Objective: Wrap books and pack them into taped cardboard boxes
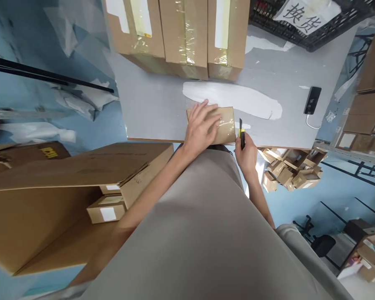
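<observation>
A small brown cardboard box point(226, 125) with clear tape across it lies at the front edge of the grey table point(153, 104). My left hand point(201, 125) rests on the box's left part with its fingers spread. To the right of the box, my right hand point(246, 154) is closed around a black and yellow utility knife point(242, 135). The knife's tip points away from me, and it is beside the box. Behind the box lies a long white piece of paper point(231, 96).
Three taped cartons point(184, 37) stand at the table's back. A black crate point(315, 33) bears a handwritten sign. A phone-like black device point(313, 100) with a white cable lies at the right. A large open carton point(50, 216) stands at lower left; several small boxes point(292, 168) are piled right.
</observation>
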{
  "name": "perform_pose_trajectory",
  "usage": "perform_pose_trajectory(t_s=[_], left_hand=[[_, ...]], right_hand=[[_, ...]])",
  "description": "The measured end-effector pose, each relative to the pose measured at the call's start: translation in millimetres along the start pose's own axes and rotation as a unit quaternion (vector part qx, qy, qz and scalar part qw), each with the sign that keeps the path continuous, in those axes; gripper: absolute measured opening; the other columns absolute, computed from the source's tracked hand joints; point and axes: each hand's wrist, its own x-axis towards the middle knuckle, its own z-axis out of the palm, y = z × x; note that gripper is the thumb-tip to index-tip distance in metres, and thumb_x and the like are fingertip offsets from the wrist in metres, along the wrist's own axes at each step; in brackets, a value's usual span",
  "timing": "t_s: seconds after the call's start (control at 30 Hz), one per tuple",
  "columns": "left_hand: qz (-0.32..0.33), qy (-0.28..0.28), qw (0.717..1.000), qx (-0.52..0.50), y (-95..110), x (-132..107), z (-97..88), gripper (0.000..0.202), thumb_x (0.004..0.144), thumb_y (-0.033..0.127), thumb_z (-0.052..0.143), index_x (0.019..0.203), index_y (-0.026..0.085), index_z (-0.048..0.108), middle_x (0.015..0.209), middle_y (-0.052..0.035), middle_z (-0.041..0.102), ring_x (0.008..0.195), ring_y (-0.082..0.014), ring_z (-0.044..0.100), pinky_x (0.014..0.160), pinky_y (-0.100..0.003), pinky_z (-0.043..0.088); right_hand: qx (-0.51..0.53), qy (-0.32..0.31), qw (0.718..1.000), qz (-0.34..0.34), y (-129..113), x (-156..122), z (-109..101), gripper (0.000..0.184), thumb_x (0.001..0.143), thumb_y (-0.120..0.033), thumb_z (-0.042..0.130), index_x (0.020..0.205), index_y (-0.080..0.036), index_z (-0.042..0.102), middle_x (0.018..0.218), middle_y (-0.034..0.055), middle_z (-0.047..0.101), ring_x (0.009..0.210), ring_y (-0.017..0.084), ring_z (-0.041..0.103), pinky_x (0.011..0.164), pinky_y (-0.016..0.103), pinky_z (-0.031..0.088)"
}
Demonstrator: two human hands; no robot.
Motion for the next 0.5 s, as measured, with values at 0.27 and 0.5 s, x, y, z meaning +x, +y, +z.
perform_pose_trajectory(t_s=[0.27,0.5], left_hand=[[0.045,-0.082,0.996,0.0,0,7,27.7,0.031,0.109,0.054,0.065,0.127,0.033,0.079,0.163,-0.0085,0.067,0.17,-0.0382,0.043,0.144,-0.071,0.02],[0.097,-0.069,0.992,0.043,-12,5,28.0,0.033,0.116,0.047,0.054,0.133,0.032,0.078,0.167,-0.0092,0.064,0.169,-0.0359,0.047,0.142,-0.073,0.027]], right_hand=[[-0.026,-0.022,0.999,-0.037,-6,4,-2,0.05,0.118,-0.034,0.037,0.16,-0.019,0.059,0.137,0.0177,0.075,0.127,0.03,0.072,0.107,0.038,0.057],[-0.026,-0.003,0.997,-0.075,5,11,9,0.044,0.117,-0.029,0.043,0.156,-0.02,0.063,0.128,0.0153,0.076,0.116,0.03,0.075,0.1,0.039,0.06]])
